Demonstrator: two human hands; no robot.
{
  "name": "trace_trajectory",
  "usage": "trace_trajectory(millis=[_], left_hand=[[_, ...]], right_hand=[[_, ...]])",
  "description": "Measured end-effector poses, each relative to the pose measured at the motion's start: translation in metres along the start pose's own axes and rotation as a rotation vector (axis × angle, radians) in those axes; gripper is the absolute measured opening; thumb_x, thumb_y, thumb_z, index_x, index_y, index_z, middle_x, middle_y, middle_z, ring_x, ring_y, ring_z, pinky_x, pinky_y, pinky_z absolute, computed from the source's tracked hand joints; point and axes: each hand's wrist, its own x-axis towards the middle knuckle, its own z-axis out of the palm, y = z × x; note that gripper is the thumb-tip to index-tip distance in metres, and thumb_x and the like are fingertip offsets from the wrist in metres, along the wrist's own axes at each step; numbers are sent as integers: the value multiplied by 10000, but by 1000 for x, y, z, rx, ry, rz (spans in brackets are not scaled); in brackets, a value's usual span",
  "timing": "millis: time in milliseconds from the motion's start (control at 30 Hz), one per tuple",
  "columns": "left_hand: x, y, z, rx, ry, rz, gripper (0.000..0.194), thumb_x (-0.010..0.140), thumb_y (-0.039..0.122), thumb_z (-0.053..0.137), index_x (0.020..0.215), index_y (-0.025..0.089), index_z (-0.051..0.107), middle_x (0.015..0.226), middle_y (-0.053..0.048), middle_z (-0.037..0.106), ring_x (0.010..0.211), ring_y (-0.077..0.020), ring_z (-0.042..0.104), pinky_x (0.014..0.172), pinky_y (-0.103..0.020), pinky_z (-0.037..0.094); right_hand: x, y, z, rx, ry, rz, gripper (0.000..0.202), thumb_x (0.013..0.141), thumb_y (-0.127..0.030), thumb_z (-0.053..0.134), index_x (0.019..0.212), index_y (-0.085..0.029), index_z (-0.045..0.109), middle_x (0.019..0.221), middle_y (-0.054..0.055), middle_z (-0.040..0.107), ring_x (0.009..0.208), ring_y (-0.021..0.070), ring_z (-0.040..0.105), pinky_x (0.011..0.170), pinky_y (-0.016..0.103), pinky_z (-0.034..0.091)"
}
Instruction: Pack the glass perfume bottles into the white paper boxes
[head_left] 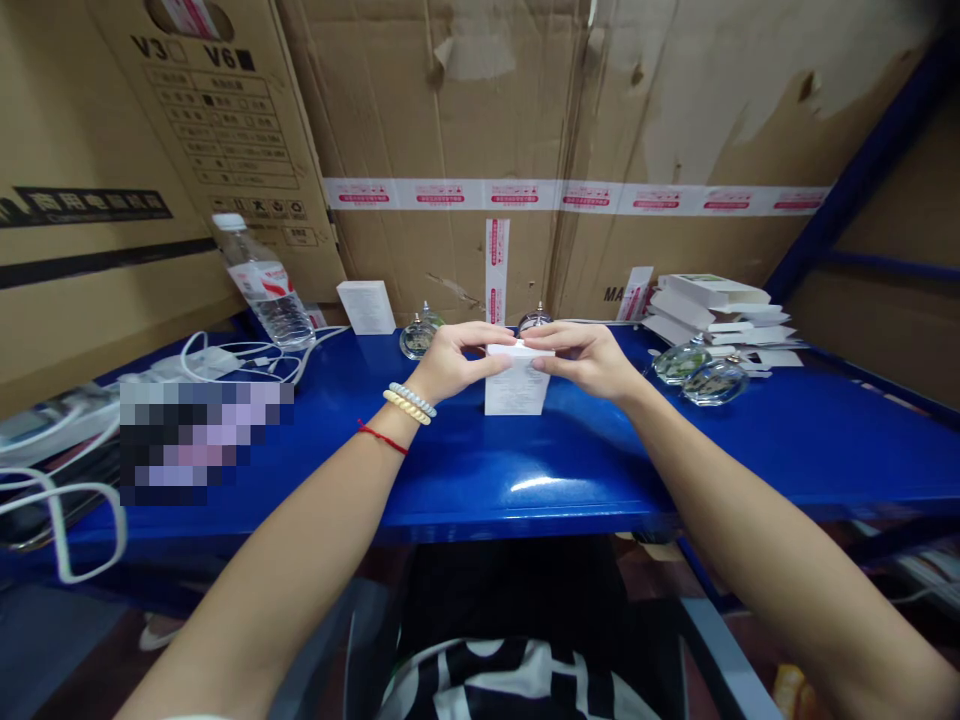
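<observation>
The small white box point(514, 390) stood upright on the blue tabletop point(465, 475), its printed face toward the person. Taking that box as the centre of a clock, with twelve o'clock pointing straight away from the body, the left hand point(459, 360) came in at nine and the right hand point(592, 360) at three. The left grip was closed on the box's upper corner, its thumb on the near face and its fingers reaching over the top edge. The right grip was narrowed to match on the opposite corner, and the fingertips of both hands nearly met above the box.

Just beyond, toward one o'clock, a round glass bottle point(535, 318) showed partly behind the right hand. Two more, the paired glass bottles point(417, 340), sat at about ten o'clock near the left hand. Farther out at ten stood a second white box point(367, 308), then a leaning plastic water bottle point(264, 285). White cables point(300, 362) lay toward nine. At two o'clock rested a stack of white cartons point(716, 310), with two glass bottles point(715, 382) lying near it, toward three. A taped cardboard wall point(420, 110) rose at twelve.
</observation>
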Motion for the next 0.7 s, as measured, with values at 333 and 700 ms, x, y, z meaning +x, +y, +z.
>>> trace_trajectory(millis=[333, 700], left_hand=[[-3, -3, -1, 264, 52, 253, 256, 720, 321, 761, 927, 171, 765, 954, -90, 768, 885, -200, 726, 810, -311, 584], [0, 1, -1, 22, 11, -45, 218, 798, 340, 671, 903, 178, 772, 968, -81, 766, 887, -187, 714, 807, -305, 570]], right_hand=[[1, 3, 1, 99, 16, 41, 259, 678, -356, 813, 927, -291, 783, 1055, 53, 721, 965, 178, 666, 713, 283, 557], [1, 2, 0, 71, -1, 67, 286, 689, -363, 802, 956, -264, 776, 1058, 56, 716, 982, 191, 660, 718, 291, 564]])
